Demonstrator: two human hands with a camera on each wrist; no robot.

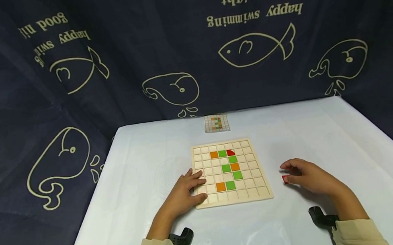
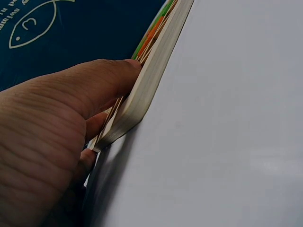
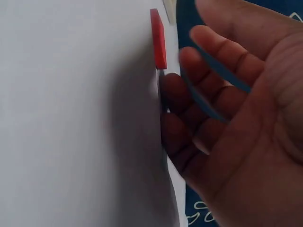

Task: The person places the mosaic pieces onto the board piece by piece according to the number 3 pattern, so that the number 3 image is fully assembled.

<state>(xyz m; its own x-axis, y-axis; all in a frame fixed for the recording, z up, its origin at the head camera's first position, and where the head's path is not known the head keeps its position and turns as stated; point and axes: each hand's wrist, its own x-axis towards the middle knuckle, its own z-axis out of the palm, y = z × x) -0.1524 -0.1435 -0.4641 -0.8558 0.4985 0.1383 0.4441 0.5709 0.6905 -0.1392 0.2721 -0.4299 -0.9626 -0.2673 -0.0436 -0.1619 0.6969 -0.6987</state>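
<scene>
A wooden grid board lies on the table, with several orange and green square tiles and one red quarter-round tile in its cells. My left hand rests on the board's left side, fingers spread over the cells. In the left wrist view its thumb lies on top near the board's corner. To the right of the board, my right hand hovers with loosely bent fingers beside a small red tile. The right wrist view shows this red tile on the table, apart from the fingers.
Behind the board, a small card shows a grid with a coloured pattern. White cloth covers the table. A dark blue curtain with fish and whale drawings hangs along the back and sides.
</scene>
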